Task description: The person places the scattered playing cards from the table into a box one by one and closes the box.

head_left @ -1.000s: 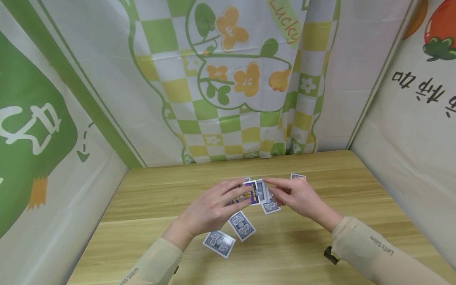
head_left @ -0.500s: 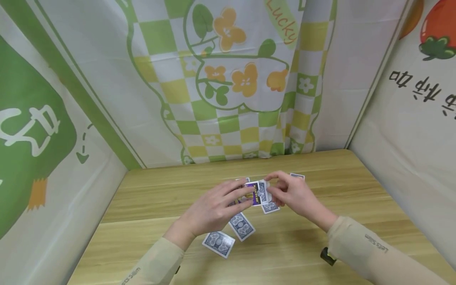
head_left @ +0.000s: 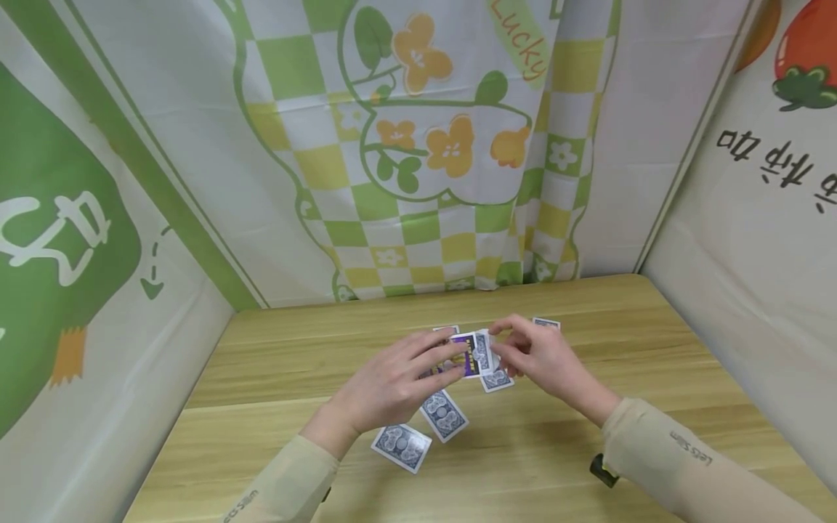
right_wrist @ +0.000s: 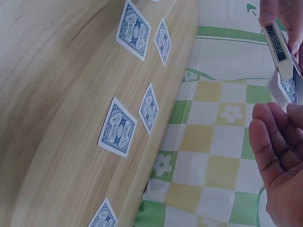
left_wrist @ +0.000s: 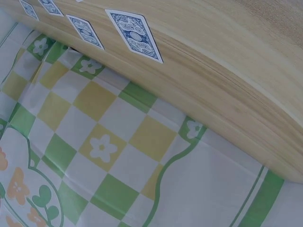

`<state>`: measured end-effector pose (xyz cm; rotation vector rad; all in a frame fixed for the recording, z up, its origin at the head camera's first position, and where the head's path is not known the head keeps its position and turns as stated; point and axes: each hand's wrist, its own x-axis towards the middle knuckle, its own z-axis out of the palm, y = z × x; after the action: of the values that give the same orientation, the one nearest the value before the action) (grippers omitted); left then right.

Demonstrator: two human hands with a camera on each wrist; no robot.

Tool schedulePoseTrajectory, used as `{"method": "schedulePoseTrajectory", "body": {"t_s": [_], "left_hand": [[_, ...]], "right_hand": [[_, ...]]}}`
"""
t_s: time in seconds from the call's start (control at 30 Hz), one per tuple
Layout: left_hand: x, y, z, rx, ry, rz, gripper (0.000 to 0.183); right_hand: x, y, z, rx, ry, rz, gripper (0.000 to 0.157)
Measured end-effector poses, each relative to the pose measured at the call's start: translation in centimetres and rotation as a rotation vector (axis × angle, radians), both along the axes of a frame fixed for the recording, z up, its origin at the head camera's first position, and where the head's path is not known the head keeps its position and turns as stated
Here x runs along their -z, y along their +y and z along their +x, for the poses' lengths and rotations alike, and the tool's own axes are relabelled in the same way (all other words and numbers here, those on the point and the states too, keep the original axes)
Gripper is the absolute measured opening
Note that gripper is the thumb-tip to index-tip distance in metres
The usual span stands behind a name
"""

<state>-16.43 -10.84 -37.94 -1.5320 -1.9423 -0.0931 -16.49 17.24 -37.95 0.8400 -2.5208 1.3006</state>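
My left hand grips a purple card box with yellow lettering, its fingers spread over the printed face. In the right wrist view the left thumb presses the narrow side of the card box. Blue-backed playing cards show at the open right end, beside a white flap. My right hand is at that end, with index finger and thumb bent right at its edge; I cannot tell whether they pinch it. Its other fingers curl below the flap in the right wrist view.
Several blue-backed cards lie face down on the wooden table: one card and another card nearer me, a far-right card. A checked curtain hangs behind the table's far edge, with printed fabric walls on both sides.
The right index finger, earlier stretched across the top of the box's end, has drawn back and bent. The left hand keeps its grip on the card box. The loose cards stay put.
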Motion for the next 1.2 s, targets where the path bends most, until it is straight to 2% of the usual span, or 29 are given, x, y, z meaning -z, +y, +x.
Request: {"method": "schedulePoseTrajectory", "body": {"t_s": [0.1, 0.27, 0.37, 0.57, 0.9, 1.2], "left_hand": [[0.0, 0.0, 0.0, 0.004, -0.001, 0.007, 0.049], [0.0, 0.1, 0.0, 0.008, -0.001, 0.015, 0.049], [0.0, 0.1, 0.0, 0.011, 0.000, 0.018, 0.048], [0.0, 0.1, -0.1, 0.020, -0.002, 0.022, 0.046], [0.1, 0.1, -0.1, 0.018, -0.001, 0.022, 0.047], [0.1, 0.1, -0.1, 0.020, -0.001, 0.027, 0.047]], "right_hand": [[0.2, 0.0, 0.0, -0.006, 0.053, 0.006, 0.027], [0.7, 0.0, -0.2, -0.014, 0.196, 0.023, 0.031], [0.9, 0.0, -0.4, -0.017, 0.257, 0.032, 0.028], [1.0, 0.2, -0.3, -0.061, 0.236, 0.028, 0.017], [1.0, 0.2, 0.0, -0.126, 0.194, 0.030, 0.015], [1.2, 0.2, -0.2, -0.211, 0.264, -0.006, 0.022]]}}
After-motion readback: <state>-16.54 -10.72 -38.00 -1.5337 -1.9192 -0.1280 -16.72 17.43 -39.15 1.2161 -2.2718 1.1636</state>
